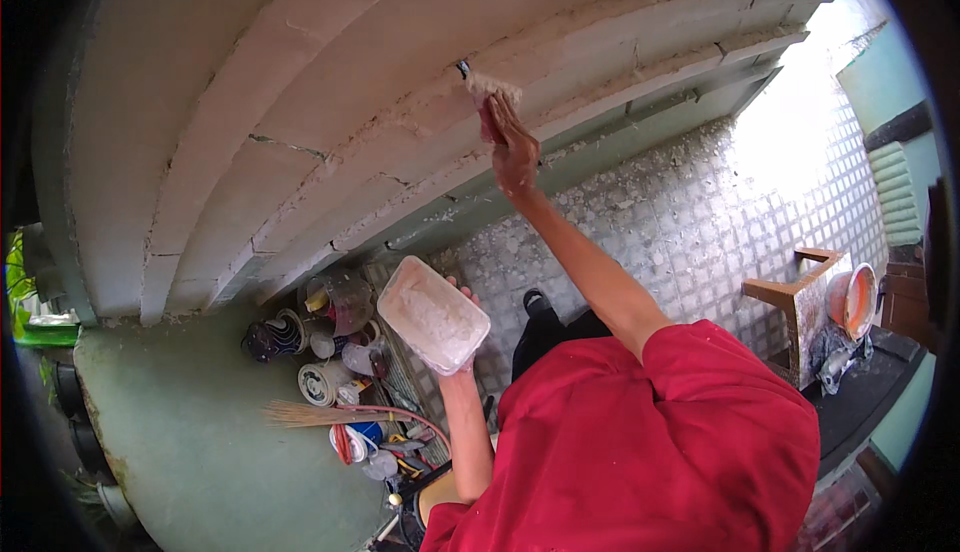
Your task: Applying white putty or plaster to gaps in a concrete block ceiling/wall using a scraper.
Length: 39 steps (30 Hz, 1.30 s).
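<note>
My right hand (515, 150) is raised to the pale block wall (400, 72), closed round a wide, flat scraper (493, 86). White paste coats the scraper, and a bit of red shows under my fingers. Its edge appears to touch the wall beside a small dark gap at a joint. Lower down, my left hand (468, 294) supports a white rectangular plastic tub (400, 277) from beneath, fingers curled at its far side. White paste (440, 317) lies inside the tub, whose underside and most of my palm are hidden.
Buckets (318, 384), containers and a straw broom (310, 413) crowd the ground at lower left. A wooden stool (800, 302) stands at right beside an orange-lined bucket (853, 300). Ledges (700, 62) run along the wall; a patterned tile floor (660, 192) lies below.
</note>
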Each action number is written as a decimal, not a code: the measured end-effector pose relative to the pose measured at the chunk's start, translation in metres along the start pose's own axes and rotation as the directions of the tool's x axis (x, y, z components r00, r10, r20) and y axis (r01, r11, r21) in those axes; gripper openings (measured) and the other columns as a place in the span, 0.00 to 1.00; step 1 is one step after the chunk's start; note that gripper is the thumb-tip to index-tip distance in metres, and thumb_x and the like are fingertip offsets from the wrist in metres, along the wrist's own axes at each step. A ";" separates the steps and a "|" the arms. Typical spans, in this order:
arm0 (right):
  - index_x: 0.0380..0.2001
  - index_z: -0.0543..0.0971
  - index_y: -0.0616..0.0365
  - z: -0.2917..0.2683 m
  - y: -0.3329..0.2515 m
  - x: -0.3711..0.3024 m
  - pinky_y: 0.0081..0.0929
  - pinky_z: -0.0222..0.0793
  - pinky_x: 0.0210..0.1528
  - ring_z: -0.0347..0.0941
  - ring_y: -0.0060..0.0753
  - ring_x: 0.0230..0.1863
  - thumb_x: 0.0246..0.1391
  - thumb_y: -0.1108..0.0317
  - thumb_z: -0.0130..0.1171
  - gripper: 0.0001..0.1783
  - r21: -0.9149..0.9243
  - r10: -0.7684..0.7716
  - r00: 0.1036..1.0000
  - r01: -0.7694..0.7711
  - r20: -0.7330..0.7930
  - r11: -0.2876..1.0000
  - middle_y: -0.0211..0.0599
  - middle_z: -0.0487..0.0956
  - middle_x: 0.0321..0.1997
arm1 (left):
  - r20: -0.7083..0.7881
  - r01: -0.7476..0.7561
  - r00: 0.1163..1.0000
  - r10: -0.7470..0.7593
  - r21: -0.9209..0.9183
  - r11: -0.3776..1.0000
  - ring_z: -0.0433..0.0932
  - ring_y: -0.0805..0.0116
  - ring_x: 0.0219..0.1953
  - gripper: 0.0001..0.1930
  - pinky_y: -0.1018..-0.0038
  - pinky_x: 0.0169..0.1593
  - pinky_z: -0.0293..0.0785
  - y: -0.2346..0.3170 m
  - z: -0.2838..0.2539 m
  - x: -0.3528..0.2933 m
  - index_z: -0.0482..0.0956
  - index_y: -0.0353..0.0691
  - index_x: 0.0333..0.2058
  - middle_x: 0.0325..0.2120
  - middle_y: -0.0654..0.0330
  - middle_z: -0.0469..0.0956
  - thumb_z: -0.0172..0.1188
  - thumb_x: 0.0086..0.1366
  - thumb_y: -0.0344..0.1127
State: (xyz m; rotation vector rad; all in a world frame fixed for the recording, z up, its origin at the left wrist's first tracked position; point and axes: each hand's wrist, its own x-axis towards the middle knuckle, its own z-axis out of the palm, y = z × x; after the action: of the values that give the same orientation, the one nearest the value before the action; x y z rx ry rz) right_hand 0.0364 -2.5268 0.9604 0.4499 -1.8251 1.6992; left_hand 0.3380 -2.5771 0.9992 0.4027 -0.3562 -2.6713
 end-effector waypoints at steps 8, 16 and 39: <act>0.51 0.78 0.59 -0.083 0.043 0.013 0.44 0.64 0.65 0.68 0.46 0.64 0.41 0.85 0.54 0.29 -0.160 -0.341 0.894 0.397 0.290 0.904 0.43 0.75 0.59 | 0.045 -0.031 0.999 0.030 0.025 0.999 0.70 0.40 0.56 0.33 0.48 0.64 0.62 -0.007 -0.056 -0.015 0.58 0.42 0.65 0.60 0.42 0.65 0.45 0.69 0.57; 0.52 0.78 0.56 -0.091 0.113 -0.007 0.42 0.64 0.65 0.66 0.44 0.65 0.46 0.78 0.51 0.26 -0.230 -0.405 0.759 0.574 0.511 0.786 0.38 0.75 0.59 | 0.044 -0.014 0.999 0.015 -0.023 1.000 0.70 0.39 0.56 0.33 0.48 0.64 0.62 -0.024 -0.082 -0.022 0.59 0.42 0.65 0.59 0.42 0.66 0.45 0.69 0.57; 0.52 0.79 0.54 -0.108 0.103 0.012 0.42 0.65 0.65 0.66 0.38 0.65 0.43 0.80 0.56 0.28 -0.156 -0.399 0.757 0.542 0.518 0.826 0.33 0.74 0.61 | 0.057 -0.029 0.998 0.029 -0.012 1.000 0.69 0.40 0.57 0.32 0.48 0.65 0.62 -0.026 -0.063 -0.003 0.58 0.43 0.66 0.60 0.41 0.64 0.44 0.70 0.56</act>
State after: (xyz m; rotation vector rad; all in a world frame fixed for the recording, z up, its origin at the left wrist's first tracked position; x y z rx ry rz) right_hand -0.0152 -2.4060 0.8884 1.1656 -2.0166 0.9891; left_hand 0.3524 -2.5640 0.9332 0.3157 -0.3612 -2.6595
